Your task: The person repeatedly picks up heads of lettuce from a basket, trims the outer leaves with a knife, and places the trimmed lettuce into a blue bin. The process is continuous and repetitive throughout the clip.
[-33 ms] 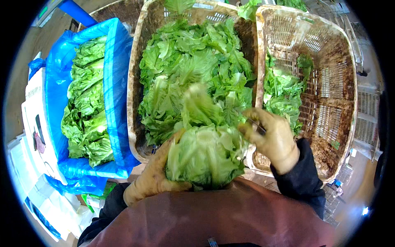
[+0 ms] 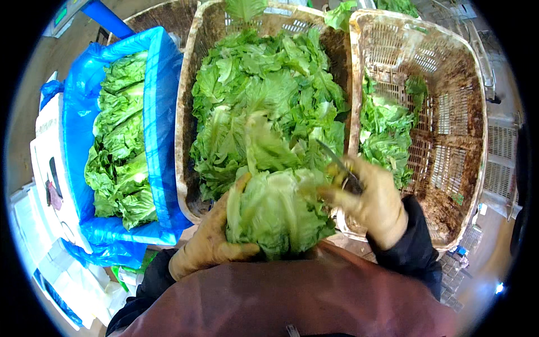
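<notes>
A head of green lettuce (image 2: 281,210) rests against my apron, its pale ribs facing up. My left hand (image 2: 205,241) is closed around its left side, the thumb low and the fingers toward the far side. At the right side of the head, my right hand (image 2: 373,199) grips a knife (image 2: 336,160) whose dark, narrow blade points up and to the left. Motion blurs the fingertips of that hand. Just beyond the head, a blurred loose leaf (image 2: 266,149) is over the pile of leaves (image 2: 269,84) in the middle crate (image 2: 181,140).
To the left, a box with a blue plastic liner (image 2: 157,112) holds rows of lettuce heads (image 2: 120,135). On the right, a dirty slatted crate (image 2: 449,140) has some leaves (image 2: 387,123) along its left side. A blue post (image 2: 106,19) stands at the far left.
My right hand has turned a little, and the knife blade now shows clearly. The blurred leaf beyond the head has shifted slightly. My left hand stays on the lettuce.
</notes>
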`<action>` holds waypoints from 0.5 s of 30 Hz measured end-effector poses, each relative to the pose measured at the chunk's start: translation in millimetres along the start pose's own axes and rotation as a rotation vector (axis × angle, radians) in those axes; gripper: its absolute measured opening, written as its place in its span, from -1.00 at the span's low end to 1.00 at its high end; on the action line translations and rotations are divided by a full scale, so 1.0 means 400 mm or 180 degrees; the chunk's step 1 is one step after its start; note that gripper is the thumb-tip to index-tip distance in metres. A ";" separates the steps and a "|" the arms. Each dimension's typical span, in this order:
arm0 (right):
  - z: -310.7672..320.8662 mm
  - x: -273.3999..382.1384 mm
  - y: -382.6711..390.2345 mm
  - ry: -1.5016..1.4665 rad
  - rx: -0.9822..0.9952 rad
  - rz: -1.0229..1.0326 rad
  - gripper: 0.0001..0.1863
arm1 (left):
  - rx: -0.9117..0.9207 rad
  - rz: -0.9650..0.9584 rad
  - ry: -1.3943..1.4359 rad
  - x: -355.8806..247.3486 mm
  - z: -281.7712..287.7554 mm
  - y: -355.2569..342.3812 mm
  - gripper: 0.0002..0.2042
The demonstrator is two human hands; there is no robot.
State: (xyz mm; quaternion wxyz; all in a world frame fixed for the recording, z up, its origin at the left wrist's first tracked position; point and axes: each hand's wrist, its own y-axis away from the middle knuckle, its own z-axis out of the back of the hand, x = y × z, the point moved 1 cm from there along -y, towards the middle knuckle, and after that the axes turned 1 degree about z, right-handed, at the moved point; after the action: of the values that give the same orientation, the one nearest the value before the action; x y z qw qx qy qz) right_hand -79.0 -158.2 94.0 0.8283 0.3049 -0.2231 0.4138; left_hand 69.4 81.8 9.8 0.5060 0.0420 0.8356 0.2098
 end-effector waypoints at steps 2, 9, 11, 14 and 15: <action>-0.032 0.081 0.028 -0.0247 0.0156 0.0157 -0.59 | 0.0152 0.0389 0.0890 -0.037 0.008 -0.017 -0.10; 0.105 0.053 -0.059 0.1224 -0.0091 -0.0428 -0.51 | 0.0272 0.0526 0.1322 -0.051 0.012 -0.040 -0.36; 0.108 0.017 -0.058 0.1045 -0.0491 0.0329 -0.35 | 0.0163 0.0512 0.1742 -0.059 -0.005 -0.044 -0.33; -0.002 -0.066 -0.043 -0.0710 0.0525 0.0658 0.03 | 0.0249 0.0815 0.0854 -0.067 0.008 -0.091 -0.29; -0.070 -0.113 -0.043 -0.1381 0.0867 0.0402 0.03 | 0.0262 0.0957 0.0282 -0.064 0.019 -0.110 -0.29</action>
State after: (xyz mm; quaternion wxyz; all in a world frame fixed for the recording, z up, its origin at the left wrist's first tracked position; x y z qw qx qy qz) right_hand -86.8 -171.6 40.4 0.6849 0.4806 -0.3563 0.4158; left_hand 94.8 36.8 10.7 0.4294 0.1780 0.8493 0.2504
